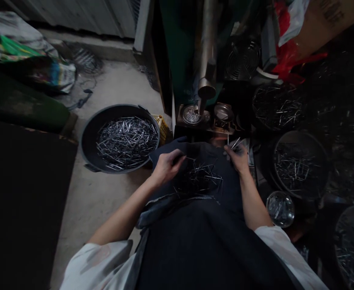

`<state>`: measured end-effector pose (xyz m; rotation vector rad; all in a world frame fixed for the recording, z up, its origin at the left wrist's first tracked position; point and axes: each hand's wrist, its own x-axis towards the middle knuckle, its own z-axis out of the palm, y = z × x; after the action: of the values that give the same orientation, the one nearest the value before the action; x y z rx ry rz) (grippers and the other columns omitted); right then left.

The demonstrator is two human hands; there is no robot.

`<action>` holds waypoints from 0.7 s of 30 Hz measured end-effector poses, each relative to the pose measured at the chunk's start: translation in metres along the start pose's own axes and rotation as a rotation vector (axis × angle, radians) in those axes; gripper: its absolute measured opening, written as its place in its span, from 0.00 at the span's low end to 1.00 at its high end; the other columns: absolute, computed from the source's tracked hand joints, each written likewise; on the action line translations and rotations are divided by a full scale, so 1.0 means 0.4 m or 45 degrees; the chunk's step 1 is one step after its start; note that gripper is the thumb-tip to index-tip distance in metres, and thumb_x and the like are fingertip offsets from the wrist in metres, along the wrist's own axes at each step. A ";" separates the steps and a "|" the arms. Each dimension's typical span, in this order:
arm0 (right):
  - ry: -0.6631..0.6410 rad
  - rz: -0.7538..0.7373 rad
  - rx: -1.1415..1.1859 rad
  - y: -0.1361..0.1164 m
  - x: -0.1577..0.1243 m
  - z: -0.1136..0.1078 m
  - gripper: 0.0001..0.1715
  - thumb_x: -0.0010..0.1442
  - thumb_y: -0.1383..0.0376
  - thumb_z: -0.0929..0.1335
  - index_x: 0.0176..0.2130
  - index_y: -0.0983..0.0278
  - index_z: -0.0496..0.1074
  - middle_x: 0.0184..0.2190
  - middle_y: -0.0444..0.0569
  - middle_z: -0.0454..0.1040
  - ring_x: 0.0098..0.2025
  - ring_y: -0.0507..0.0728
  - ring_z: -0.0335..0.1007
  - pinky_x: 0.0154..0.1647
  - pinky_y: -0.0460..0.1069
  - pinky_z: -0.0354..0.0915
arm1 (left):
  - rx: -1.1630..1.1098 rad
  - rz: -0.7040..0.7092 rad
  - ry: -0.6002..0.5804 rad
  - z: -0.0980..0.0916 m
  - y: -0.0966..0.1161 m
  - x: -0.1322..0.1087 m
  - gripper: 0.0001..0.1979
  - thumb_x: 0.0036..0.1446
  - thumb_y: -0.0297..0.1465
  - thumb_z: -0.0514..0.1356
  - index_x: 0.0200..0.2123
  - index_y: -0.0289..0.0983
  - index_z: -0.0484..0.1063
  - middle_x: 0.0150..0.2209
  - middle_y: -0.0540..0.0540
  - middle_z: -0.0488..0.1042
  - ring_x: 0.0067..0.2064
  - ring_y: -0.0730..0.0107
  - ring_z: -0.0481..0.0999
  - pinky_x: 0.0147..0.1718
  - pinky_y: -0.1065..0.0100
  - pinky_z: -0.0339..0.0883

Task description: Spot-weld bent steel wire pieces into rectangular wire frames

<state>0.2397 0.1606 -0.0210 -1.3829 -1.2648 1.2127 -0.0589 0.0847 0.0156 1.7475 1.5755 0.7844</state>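
Observation:
A loose heap of thin, bent metal rods (203, 175) lies on the dark apron (192, 249) across my lap. At the heap's left side is my left hand (168, 166), its thumb and fingers pinched together; a thin metal rod (190, 158) shows at the fingertips. My right hand (239, 156) is closed on a few shiny metal rods (235, 142) that stick up past its fingers, beside the machine's front edge. Just ahead, a small round dish (191, 114) of tiny metal bits sits under a metal spout (206, 86).
A large dark basin (88, 155) full of metal rods stands on the floor at left, with a yellow crate (162, 128) behind it. More tubs (319, 147) of rods and a clear jar (280, 209) stand at right. A cardboard box (325, 32) is at upper right.

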 end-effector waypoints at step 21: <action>-0.249 -0.164 0.063 -0.074 -0.061 0.088 0.16 0.61 0.52 0.73 0.37 0.62 0.77 0.30 0.47 0.81 0.26 0.53 0.77 0.31 0.48 0.73 | 0.054 -0.339 0.186 -0.079 -0.007 -0.091 0.12 0.65 0.41 0.53 0.31 0.42 0.63 0.21 0.53 0.63 0.24 0.70 0.63 0.26 0.69 0.56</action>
<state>0.2005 0.1390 0.0058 -1.1509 -1.4259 1.3048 -0.0892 0.0512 0.0325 1.4955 1.8876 0.7648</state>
